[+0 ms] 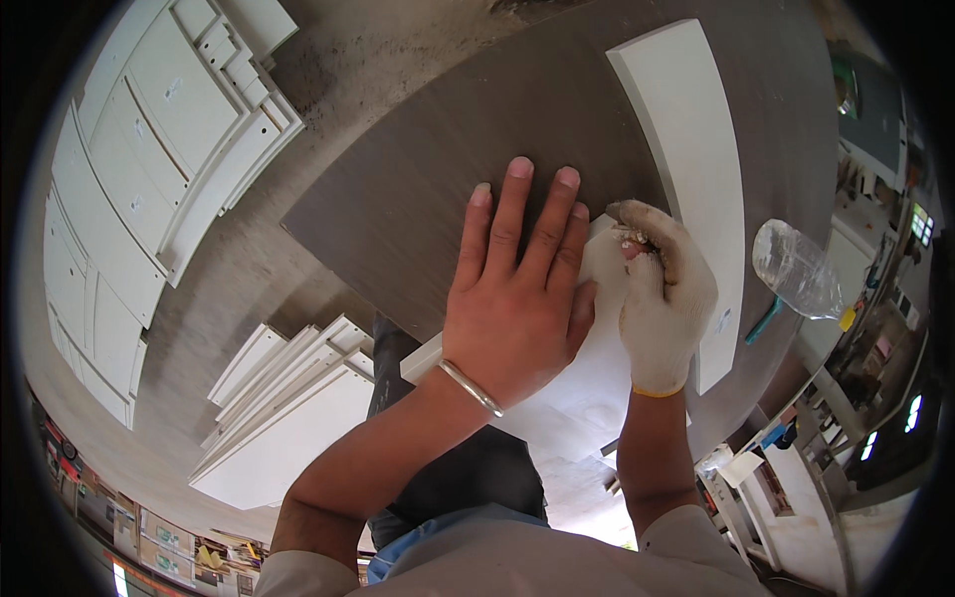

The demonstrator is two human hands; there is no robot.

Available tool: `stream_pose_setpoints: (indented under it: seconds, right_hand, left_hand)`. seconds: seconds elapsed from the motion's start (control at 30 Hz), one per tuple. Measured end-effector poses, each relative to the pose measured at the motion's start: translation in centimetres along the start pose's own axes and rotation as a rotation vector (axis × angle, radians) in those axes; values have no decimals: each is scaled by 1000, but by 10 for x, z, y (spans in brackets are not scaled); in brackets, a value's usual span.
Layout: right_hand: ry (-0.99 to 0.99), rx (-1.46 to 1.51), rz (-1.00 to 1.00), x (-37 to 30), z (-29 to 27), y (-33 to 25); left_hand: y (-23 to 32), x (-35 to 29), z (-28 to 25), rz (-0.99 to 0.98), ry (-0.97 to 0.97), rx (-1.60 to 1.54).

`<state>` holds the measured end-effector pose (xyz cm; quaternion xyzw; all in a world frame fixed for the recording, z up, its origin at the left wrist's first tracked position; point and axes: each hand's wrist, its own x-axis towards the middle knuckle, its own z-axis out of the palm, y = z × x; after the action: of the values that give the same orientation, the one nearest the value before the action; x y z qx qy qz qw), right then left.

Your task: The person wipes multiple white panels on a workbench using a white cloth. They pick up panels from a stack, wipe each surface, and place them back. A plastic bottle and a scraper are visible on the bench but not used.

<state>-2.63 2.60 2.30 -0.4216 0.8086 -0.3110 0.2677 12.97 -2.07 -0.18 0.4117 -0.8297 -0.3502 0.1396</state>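
My left hand is bare, with a silver bangle at the wrist. Its fingers stretch forward, slightly spread, over the dark brown tabletop, and its palm lies across the edge of a white board. Close beside it on the right, my right hand wears a worn, whitish knitted glove with a bare fingertip showing. Its fingers curl in toward the thumb near the board's far corner; whatever they pinch is hidden. A long white panel lies just right of the glove, running away from me.
A clear plastic bottle with a yellow cap lies at the right, near a slim teal object. Stacked white panels stand on the floor at lower left. More white panels are piled at far left.
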Motion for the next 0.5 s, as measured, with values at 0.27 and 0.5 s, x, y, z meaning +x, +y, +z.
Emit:
stream_pose_setpoints:
  seconds: [0.27,0.5]
  right_hand:
    - [-19,-127,-4,3,3,-11]
    - [87,-199,-4,1,15,-14]
  left_hand:
    - [-1,-1,0,-4,-3,-27]
    - [-2,-2,1,-4,-18,-50]
